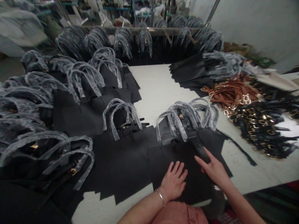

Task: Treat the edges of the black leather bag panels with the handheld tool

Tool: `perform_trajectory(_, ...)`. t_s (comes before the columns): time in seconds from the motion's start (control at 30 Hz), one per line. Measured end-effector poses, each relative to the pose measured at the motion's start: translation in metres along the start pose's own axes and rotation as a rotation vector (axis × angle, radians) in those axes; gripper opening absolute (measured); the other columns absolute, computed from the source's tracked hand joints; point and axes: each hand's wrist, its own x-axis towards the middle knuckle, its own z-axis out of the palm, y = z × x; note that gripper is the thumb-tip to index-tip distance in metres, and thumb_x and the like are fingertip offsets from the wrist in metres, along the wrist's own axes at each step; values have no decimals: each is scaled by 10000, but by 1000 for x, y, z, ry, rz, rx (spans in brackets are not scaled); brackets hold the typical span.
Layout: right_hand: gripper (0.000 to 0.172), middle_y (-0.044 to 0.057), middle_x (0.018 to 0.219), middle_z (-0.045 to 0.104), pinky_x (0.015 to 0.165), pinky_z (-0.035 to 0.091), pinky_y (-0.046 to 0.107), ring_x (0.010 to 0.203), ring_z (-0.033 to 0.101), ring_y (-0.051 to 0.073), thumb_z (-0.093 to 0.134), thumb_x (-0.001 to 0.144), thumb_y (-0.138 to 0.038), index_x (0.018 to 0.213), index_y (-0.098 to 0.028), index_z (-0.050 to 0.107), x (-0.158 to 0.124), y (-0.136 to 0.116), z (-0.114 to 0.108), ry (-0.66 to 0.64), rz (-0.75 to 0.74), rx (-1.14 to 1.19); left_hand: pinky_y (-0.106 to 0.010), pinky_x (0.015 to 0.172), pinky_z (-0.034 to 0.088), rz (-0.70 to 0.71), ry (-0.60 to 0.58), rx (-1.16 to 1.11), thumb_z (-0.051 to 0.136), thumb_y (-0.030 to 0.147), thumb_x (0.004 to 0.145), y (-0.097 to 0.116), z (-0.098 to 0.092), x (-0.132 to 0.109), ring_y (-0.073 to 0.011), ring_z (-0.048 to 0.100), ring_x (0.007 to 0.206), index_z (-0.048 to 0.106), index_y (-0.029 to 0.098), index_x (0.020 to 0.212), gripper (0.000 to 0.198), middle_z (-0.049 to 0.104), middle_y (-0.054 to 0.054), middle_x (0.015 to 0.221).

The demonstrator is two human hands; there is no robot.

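My left hand (174, 182) lies flat with fingers spread on the front of a black handbag (173, 165), a silver bangle on its wrist. This bag lies on the table with its plastic-wrapped handles (173, 121) pointing away from me. At the bag's right side my right hand (213, 168) has thumb and forefinger around a black strap (200, 151) with a small stud or hole near its end. The strap's lower part is dark and blurred below the hand. Left of it, more black bags (126, 161) overlap in a stack.
Heaps of black straps with gold clasps (261, 127) and brown straps (231, 93) lie on the right of the white table (151, 84). More wrapped-handle bags (30, 102) crowd the left. Behind, bags hang from a metal rail (154, 29).
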Motion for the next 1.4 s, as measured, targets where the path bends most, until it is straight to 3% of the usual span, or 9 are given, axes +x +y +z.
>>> perform_trajectory(0.07, 785, -77, 411, 545, 540, 463, 278, 455, 606, 187, 561, 798, -612, 1453, -214, 390, 0, -3, -10, 31, 19, -7, -482, 1178, 158, 1, -2, 2, 365, 431, 981, 0, 1, 0, -284, 196, 1456, 348, 211, 1463, 530, 239, -97, 1582)
perform_trajectory(0.17, 764, -88, 390, 500, 473, 444, 263, 411, 575, 180, 572, 795, -569, 1445, -205, 404, -6, -3, -17, -127, 2, -41, -480, 1183, 140, 0, 0, 1, 355, 425, 985, 0, 0, 0, -285, 188, 1458, 343, 205, 1466, 529, 231, -98, 1584)
perform_trajectory(0.37, 730, -63, 519, 562, 390, 427, 217, 389, 537, 131, 570, 816, -463, 1458, -172, 380, -13, -8, 13, -408, -28, -14, -464, 1186, 135, 7, -6, -15, 334, 430, 991, 0, -3, 0, -285, 183, 1458, 314, 187, 1479, 545, 234, -105, 1583)
perform_trajectory(0.63, 696, -2, 682, 667, 394, 456, 215, 386, 560, 118, 566, 848, -451, 1452, -155, 386, 8, -41, 37, -455, -118, -62, -460, 1194, 132, -1, -6, -39, 390, 428, 973, -1, 2, -1, -272, 206, 1449, 327, 203, 1474, 553, 360, -93, 1523)
perform_trajectory(0.87, 667, -26, 687, 657, 359, 401, 190, 382, 523, 99, 542, 843, -380, 1460, -194, 371, -6, -34, 33, -630, -119, -79, -465, 1204, 125, 13, -3, -54, 399, 421, 971, -3, 5, 0, -257, 249, 1428, 461, 213, 1386, 469, 413, -70, 1489)
perform_trajectory(0.97, 645, 8, 752, 706, 478, 476, 230, 477, 615, 145, 555, 833, -350, 1442, -188, 415, -8, -47, 45, -623, -222, -158, -466, 1194, 160, 34, -17, -57, 380, 386, 978, -2, 8, 3, -264, 259, 1424, 458, 196, 1388, 458, 435, -66, 1478)
perform_trajectory(1.1, 658, 117, 997, 744, 826, 501, 328, 916, 702, 273, 619, 794, -334, 1408, -139, 482, -3, -73, 73, -530, -382, -240, -417, 1135, 280, 65, -26, -46, 330, 311, 992, 1, 12, 4, -256, 320, 1397, 380, 129, 1433, 480, 443, -101, 1471)
perform_trajectory(1.2, 696, 134, 1086, 730, 863, 493, 338, 995, 687, 288, 616, 799, -360, 1435, -131, 449, -3, -78, 78, -554, -384, -236, -394, 1112, 309, 51, -5, -41, 305, 331, 1000, 1, 9, 4, -255, 347, 1381, 384, 115, 1427, 484, 452, -111, 1462)
perform_trajectory(1.4, 659, 103, 1056, 736, 860, 505, 326, 958, 706, 276, 555, 828, -363, 1434, -126, 452, -15, -57, 53, -639, -329, -285, -402, 1147, 252, 60, 23, -12, 324, 336, 991, 1, -4, 4, -253, 309, 1396, 408, 123, 1411, 478, 367, -109, 1521)
